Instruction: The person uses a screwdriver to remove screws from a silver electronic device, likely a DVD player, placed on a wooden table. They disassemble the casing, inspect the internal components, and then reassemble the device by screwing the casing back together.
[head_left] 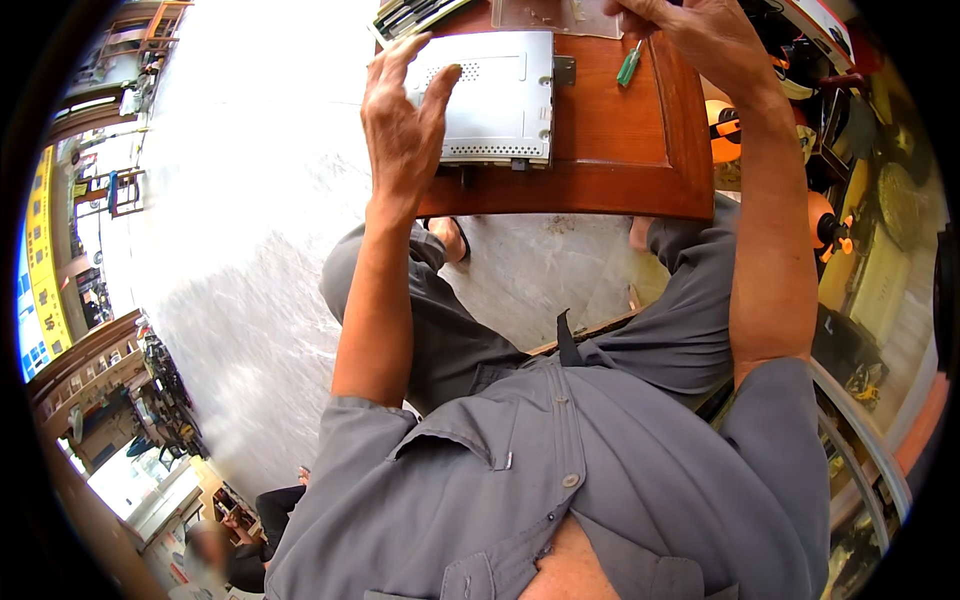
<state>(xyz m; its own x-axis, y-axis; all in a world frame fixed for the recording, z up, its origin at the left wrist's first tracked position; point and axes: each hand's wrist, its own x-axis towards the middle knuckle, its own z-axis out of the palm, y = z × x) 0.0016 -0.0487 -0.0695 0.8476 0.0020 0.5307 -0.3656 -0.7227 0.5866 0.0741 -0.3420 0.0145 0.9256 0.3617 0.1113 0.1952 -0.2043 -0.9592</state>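
A flat silver metal box (pixel 500 90) with rows of small holes lies on a reddish-brown wooden table (pixel 620 110). My left hand (pixel 400 125) is at the box's left edge, thumb and fingers apart, the thumb over its top face. My right hand (pixel 700 40) reaches to the top edge of the view, fingers bent together beside a clear plastic tray (pixel 560 15). What those fingers pinch, if anything, cannot be made out. Below them, a small screwdriver with a green handle (pixel 628 68) rests on the table.
Dark slotted parts (pixel 420 15) lie beyond the box. Orange and black items (pixel 725 130) crowd the right side of the table. My knees are on either side of its near edge. At the lower left, another person (pixel 240 550) is partly visible near shelves.
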